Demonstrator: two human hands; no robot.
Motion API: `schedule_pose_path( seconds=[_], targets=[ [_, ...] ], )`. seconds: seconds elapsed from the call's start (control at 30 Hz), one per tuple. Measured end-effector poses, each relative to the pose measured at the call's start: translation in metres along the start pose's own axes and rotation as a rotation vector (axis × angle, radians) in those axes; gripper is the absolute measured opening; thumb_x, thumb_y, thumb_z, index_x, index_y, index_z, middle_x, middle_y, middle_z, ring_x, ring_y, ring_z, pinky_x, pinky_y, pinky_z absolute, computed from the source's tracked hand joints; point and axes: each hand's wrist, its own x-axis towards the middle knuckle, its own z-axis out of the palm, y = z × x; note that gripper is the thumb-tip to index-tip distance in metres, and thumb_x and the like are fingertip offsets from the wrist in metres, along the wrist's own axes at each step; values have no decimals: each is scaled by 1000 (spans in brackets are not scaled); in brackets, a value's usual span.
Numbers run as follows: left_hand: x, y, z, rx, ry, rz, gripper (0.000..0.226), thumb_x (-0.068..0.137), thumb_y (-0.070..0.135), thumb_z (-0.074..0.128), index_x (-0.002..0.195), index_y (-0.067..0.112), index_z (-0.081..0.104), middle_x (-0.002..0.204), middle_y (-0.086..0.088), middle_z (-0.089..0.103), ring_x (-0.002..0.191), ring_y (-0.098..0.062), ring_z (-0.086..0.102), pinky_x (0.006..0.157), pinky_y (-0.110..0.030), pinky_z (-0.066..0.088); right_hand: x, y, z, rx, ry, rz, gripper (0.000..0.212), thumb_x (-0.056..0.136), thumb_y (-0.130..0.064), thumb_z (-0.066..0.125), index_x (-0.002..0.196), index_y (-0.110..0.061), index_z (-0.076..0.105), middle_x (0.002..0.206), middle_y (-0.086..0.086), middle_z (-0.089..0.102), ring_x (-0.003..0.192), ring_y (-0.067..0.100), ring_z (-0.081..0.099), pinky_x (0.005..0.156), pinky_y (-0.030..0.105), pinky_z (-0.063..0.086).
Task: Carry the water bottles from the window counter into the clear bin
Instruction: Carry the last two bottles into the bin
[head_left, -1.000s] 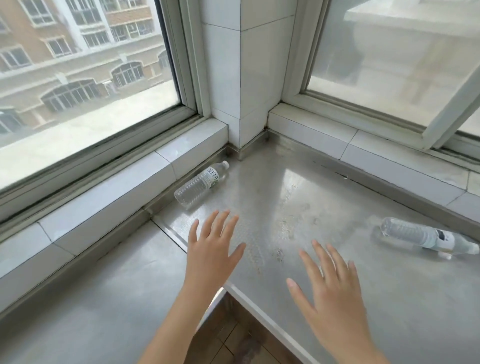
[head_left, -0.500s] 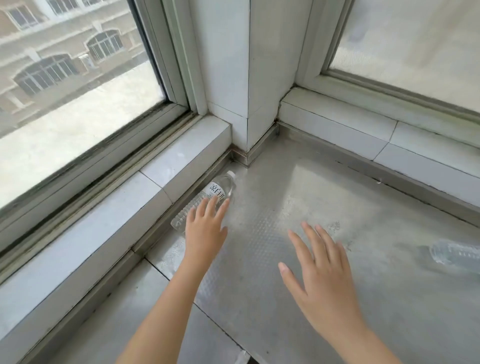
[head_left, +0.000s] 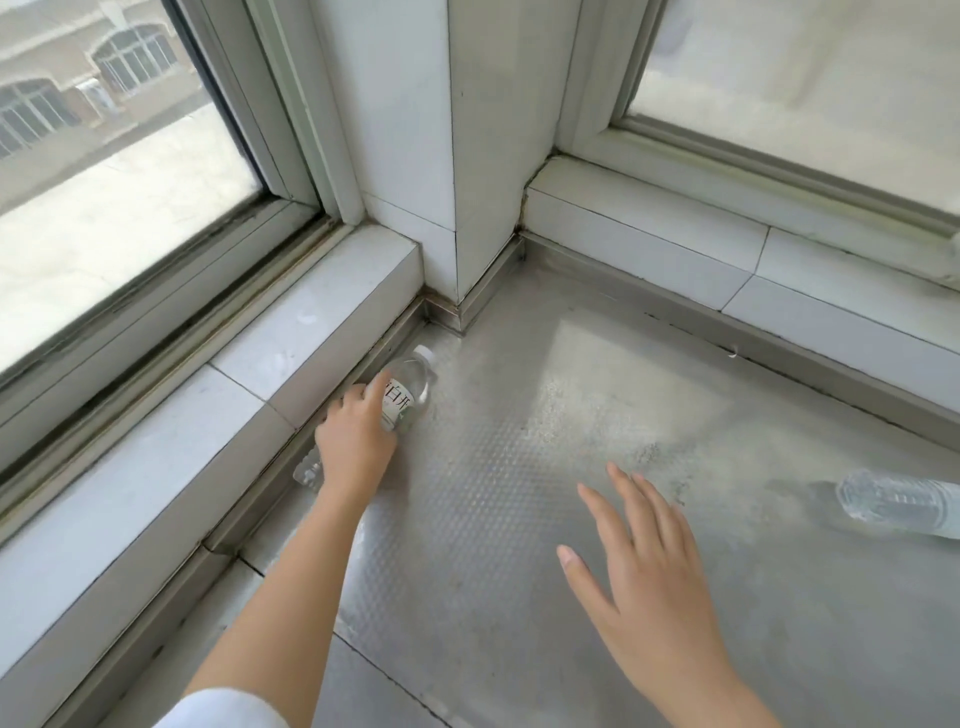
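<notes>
The left hand (head_left: 358, 436) lay over the near bottle (head_left: 402, 392), its fingers curled round the labelled middle in a grip. That bottle lay on its side on the steel counter (head_left: 519, 415), tight against the tiled sill (head_left: 291, 353), its white cap pointing toward the corner pillar (head_left: 452, 156). The right hand (head_left: 649, 566) hovered above the counter with fingers straight and spread, holding nothing. A second bottle (head_left: 893, 501) lay on its side at the right edge, well apart from both hands.
</notes>
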Motion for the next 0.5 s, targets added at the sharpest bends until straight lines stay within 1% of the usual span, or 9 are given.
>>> schedule_pose_path(
  seconds=[0.03, 0.07, 0.1, 0.17, 0.23, 0.33, 0.4, 0.5],
  targets=[
    [0, 2, -7, -48, -46, -31, 73, 77, 28, 76, 143, 36, 44, 115, -8, 64, 100, -34, 62, 69, -37, 44, -1, 3, -1, 9, 8, 8, 66, 96, -57, 16, 131, -17, 55, 145, 12, 45, 133, 29, 34, 105, 46, 23],
    [-1, 4, -13, -98, -84, -56, 77, 76, 27, 75, 144, 39, 42, 116, -6, 64, 104, -32, 61, 71, -36, 42, -3, 5, -2, 21, 16, 18, 66, 96, -57, 15, 131, -17, 55, 145, 11, 45, 133, 29, 34, 105, 46, 23],
    [-5, 7, -19, -158, -110, -85, 79, 73, 27, 75, 143, 42, 42, 115, -3, 65, 105, -29, 61, 72, -34, 42, -5, 8, -3, 33, 23, 30, 66, 96, -58, 15, 130, -17, 55, 145, 11, 45, 133, 29, 34, 105, 45, 24],
    [-16, 19, -32, -310, -137, -121, 83, 65, 31, 80, 137, 49, 44, 110, 3, 68, 102, -23, 63, 74, -33, 45, -9, 16, -4, 57, 31, 57, 66, 95, -58, 16, 130, -18, 55, 145, 11, 44, 134, 28, 32, 105, 44, 24],
    [-29, 37, -41, -468, -177, -132, 83, 59, 31, 84, 130, 52, 48, 105, 12, 69, 99, -17, 65, 75, -33, 49, -14, 29, -3, 76, 31, 95, 65, 95, -58, 17, 131, -19, 54, 146, 10, 43, 135, 27, 31, 105, 43, 23],
    [-47, 72, -49, -647, -244, -118, 83, 54, 29, 89, 124, 54, 53, 100, 16, 69, 91, -6, 68, 72, -29, 49, -23, 53, 0, 85, 57, 154, 61, 91, -58, 29, 133, -19, 53, 148, 9, 42, 137, 25, 28, 106, 42, 23],
    [-59, 97, -49, -734, -289, -87, 86, 48, 34, 91, 121, 57, 53, 100, 14, 71, 87, -3, 69, 77, -34, 55, -29, 71, 0, 91, 91, 199, 60, 89, -56, 33, 133, -20, 53, 149, 8, 41, 138, 24, 26, 109, 44, 28],
    [-77, 139, -46, -872, -360, -76, 91, 39, 40, 90, 121, 56, 55, 98, 11, 74, 87, -10, 73, 82, -44, 59, -35, 99, -6, 127, 121, 269, 59, 89, -55, 32, 133, -21, 51, 148, 8, 40, 138, 24, 25, 110, 47, 33]
  ],
)
